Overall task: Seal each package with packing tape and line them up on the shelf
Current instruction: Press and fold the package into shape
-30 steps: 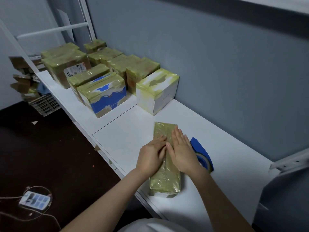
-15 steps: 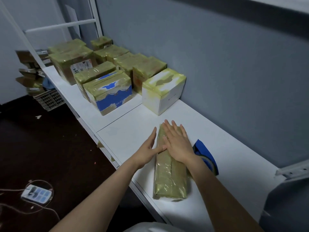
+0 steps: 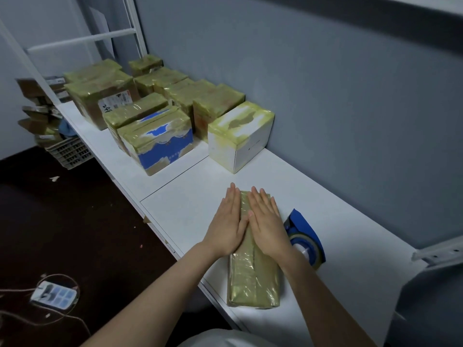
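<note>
Pkg under inspection [image 3: 253, 279]: long flat parcel, wrapped all over in yellowish tape, lying flat on the white shelf [image 3: 190, 204] close to its front edge, long axis pointing away from the person. L hand [image 3: 229, 226] and R hand [image 3: 268, 226] both lie palm-down on its far half, fingers straight and together; neither grips anything. L hand runs along the pkg's left edge, R hand covers the top face, thumbs meeting near the centre seam. Judged: pressing tape flat, i.e. the last part of sealing this item. Blue tape dispenser [image 3: 307, 236], roll fitted, lies on the shelf just beside the pkg on the R side; contact w/ R wrist can't be told. Done: ten or so taped boxes stand grouped at the far end of the shelf in two rough rows, back row against the grey wall. Nearest are a white box [image 3: 240, 136] by the wall and a blue-and-white box [image 3: 160, 139] toward the front. Tops all show tape; undersides not visible. Left, as judged: move this pkg up to the group, prob. next to the white box; bare shelf lies between them. Further unsealed stock: cardboard items [image 3: 37, 106] beyond the shelf frame, above a plastic crate [image 3: 70, 151], too dim to assess. Risk: pkg near front edge; a skewed push could send it off.
</note>
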